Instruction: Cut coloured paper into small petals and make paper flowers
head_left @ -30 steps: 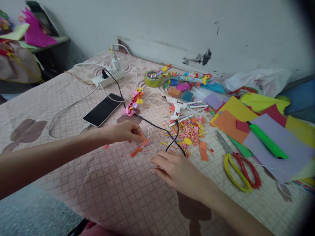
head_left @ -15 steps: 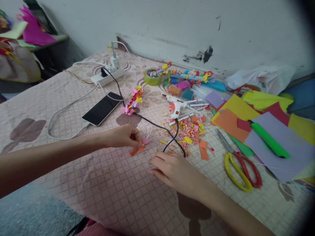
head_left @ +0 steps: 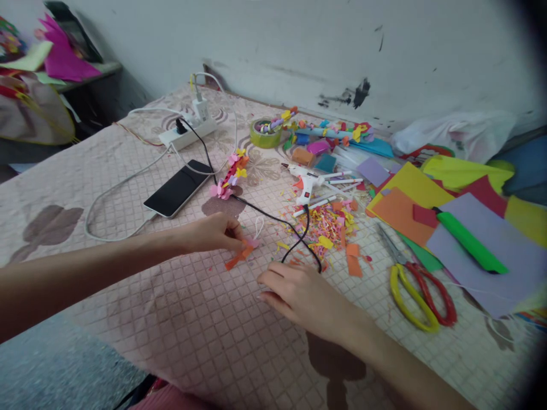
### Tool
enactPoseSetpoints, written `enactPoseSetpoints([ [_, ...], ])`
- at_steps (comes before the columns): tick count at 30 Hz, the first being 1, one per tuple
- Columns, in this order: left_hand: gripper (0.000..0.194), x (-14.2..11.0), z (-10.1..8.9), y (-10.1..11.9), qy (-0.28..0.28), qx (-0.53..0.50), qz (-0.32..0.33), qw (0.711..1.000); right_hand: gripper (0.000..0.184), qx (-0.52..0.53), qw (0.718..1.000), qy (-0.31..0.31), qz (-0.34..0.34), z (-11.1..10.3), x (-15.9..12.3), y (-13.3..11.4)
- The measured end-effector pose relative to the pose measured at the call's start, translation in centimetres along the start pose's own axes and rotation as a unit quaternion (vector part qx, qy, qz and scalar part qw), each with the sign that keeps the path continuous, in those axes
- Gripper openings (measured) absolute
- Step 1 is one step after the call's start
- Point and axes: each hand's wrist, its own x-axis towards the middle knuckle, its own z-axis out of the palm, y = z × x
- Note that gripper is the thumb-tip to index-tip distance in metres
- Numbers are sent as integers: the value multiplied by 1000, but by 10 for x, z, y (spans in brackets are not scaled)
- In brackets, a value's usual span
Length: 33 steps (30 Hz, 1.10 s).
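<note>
My left hand (head_left: 220,232) is closed in a pinch over a small orange paper or foam strip (head_left: 240,254), whose free end points toward me. Beside its fingertips lies a pink petal-like piece (head_left: 254,243) with a thin white loop (head_left: 258,226). My right hand (head_left: 294,290) rests palm down on the tablecloth, fingers loosely bent and thumb apart, with nothing visible in it. Just beyond it runs the black cord (head_left: 302,242) of a white glue gun (head_left: 305,185). Colourful paper shreds (head_left: 327,225) are heaped in front of the glue gun.
At right lie scissors (head_left: 410,285), coloured sheets (head_left: 482,250) and a green cutter (head_left: 472,242). A phone (head_left: 178,191) on a cable sits left, near a power strip (head_left: 188,134). Farther back are a flower-trimmed strip (head_left: 233,175) and a tape roll (head_left: 265,136).
The orange strip has shifted slightly, its upper end now against the pink piece. My left hand has barely moved, and my right hand stays in place.
</note>
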Motion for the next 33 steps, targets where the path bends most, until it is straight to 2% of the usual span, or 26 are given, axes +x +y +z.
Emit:
enactPoseSetpoints([
  [4, 24, 5, 3, -3, -3, 4, -25, 1000, 14, 0, 1000, -4, 2, 0, -1, 0],
  [11, 25, 21, 0, 4, 52, -38, -10, 998, 13, -3, 1000, 0, -3, 0, 1, 1],
  [18, 23, 30, 3, 13, 73, -39, -24, 996, 12, 28, 1000, 4, -2, 0, -2, -1],
  [20, 22, 28, 1, 14, 82, -46, -35, 995, 12, 71, 997, 19, -5, -5, -3, 0],
  [22, 23, 25, -1, 14, 82, -67, -45, 993, 13, 125, 990, 64, -8, -14, 0, 5],
  [25, 25, 19, -6, 8, 79, -117, -45, 989, 12, 165, 974, 155, 0, -28, 17, 24],
  [27, 25, 15, -9, 1, 79, -146, -41, 985, 11, 141, 974, 177, 26, -34, 35, 41],
  [30, 25, 8, -13, -7, 72, -185, -47, 979, 11, 83, 983, 153, 58, -31, 65, 66],
  [33, 24, 1, -14, -9, 69, -226, -51, 970, 16, 44, 992, 101, 60, -23, 86, 78],
])
